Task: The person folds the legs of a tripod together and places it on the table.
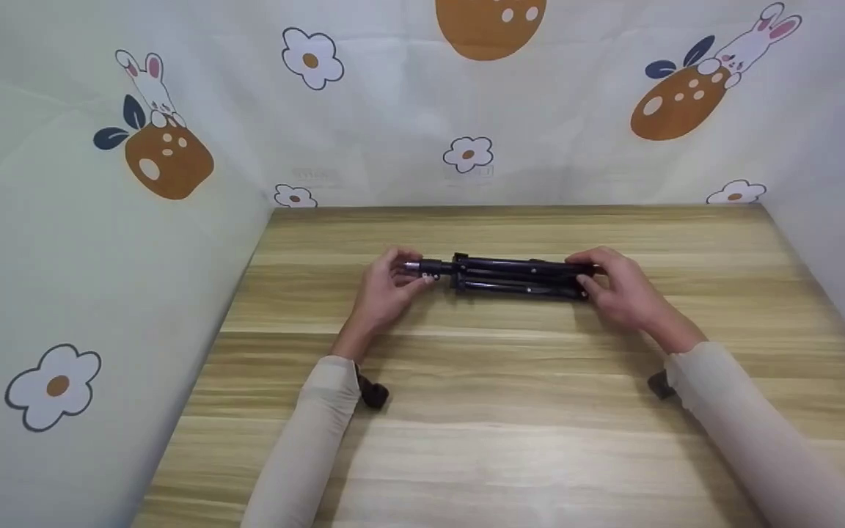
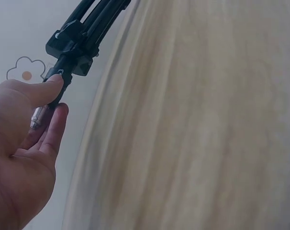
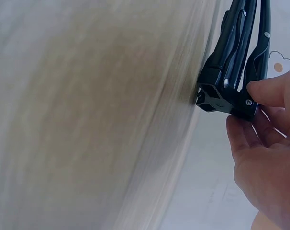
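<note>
A folded black tripod (image 1: 521,279) lies crosswise between the two hands in the head view, its legs together and pointing right. My left hand (image 1: 387,286) pinches the narrow top end, where a silver screw tip (image 2: 37,117) shows near the fingers in the left wrist view. At the other end, my right hand (image 1: 622,287) grips the leg ends. In the right wrist view the thumb presses on one leg near the black end piece (image 3: 226,98), with fingers beneath. Whether the tripod touches the table cannot be told.
Below is a wood-grain table (image 1: 496,440). A pale cloth wall (image 1: 386,147) printed with flowers, rabbits and orange fruit rises at the table's back edge, with similar walls on the left and right. Black straps with small devices (image 1: 372,392) sit at the wrists.
</note>
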The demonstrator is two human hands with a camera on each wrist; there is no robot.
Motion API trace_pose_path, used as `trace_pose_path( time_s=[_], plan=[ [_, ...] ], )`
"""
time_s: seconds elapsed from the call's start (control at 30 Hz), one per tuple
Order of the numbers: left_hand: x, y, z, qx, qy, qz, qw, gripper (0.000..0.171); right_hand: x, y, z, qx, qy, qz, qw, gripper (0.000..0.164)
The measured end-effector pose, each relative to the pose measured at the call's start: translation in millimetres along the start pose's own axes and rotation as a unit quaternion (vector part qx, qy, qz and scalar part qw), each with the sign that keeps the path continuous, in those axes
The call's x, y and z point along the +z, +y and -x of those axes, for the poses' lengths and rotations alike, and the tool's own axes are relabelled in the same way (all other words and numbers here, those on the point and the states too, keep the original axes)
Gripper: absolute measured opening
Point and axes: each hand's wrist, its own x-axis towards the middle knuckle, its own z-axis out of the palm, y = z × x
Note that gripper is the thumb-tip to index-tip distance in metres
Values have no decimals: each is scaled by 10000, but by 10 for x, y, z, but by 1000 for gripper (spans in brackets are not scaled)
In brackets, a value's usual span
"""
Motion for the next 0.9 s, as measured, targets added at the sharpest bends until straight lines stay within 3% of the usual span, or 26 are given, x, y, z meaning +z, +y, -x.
trace_pose_path(
  time_s=[0.9],
  plan=[
    [-32, -104, 40, -214, -216, -443, 9986, 41, 28, -11, -10, -6, -22, -79, 10000, 32]
  ],
)
